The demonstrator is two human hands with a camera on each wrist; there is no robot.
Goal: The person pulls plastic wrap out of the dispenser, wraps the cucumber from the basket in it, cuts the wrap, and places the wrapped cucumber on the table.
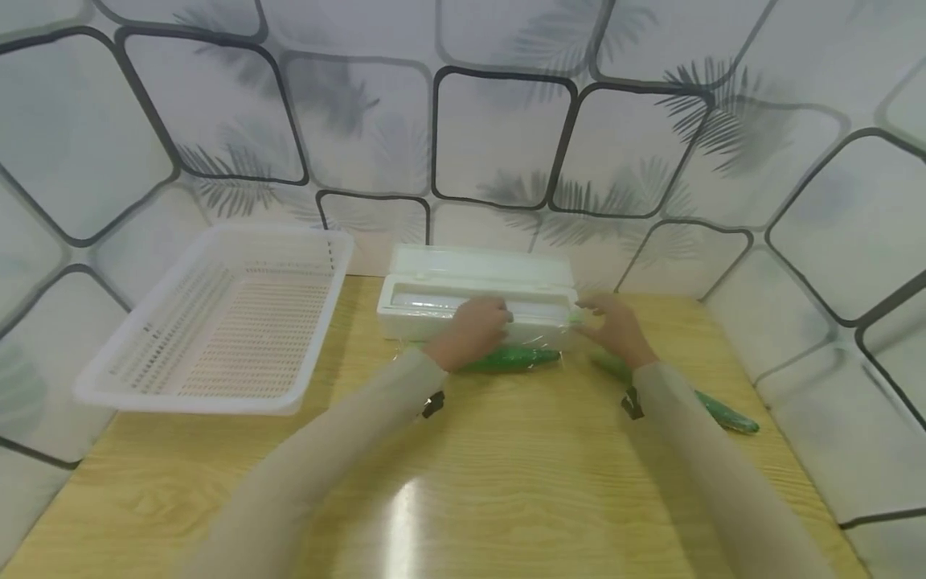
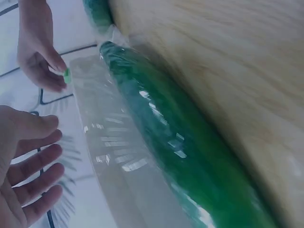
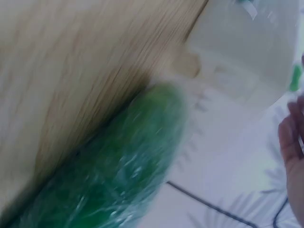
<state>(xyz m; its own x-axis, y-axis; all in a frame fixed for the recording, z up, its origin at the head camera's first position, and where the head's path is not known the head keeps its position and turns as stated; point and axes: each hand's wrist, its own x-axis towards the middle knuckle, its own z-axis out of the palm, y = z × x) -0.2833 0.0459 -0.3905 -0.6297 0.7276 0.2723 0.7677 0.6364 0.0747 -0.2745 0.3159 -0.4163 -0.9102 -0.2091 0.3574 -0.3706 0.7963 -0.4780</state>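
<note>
A white cling film box (image 1: 477,322) stands against the wall with its lid up, and film hangs over its front. Lying along that front is a film-covered cucumber (image 2: 166,137). My left hand (image 1: 473,331) is above the box's middle; its fingers (image 2: 38,171) look relaxed and hold nothing in the left wrist view. At the box's right end my right hand (image 1: 615,328) has thumb and fingers at a small green slider (image 2: 67,76), seemingly pinching it. A second wrapped cucumber (image 3: 114,166) lies at the right, partly hidden by my right forearm.
A white plastic basket (image 1: 307,362) with a slotted bottom stands on the left of the wood-grain table (image 1: 506,482). Patterned wall covering (image 1: 499,137) rises behind the box and along both sides.
</note>
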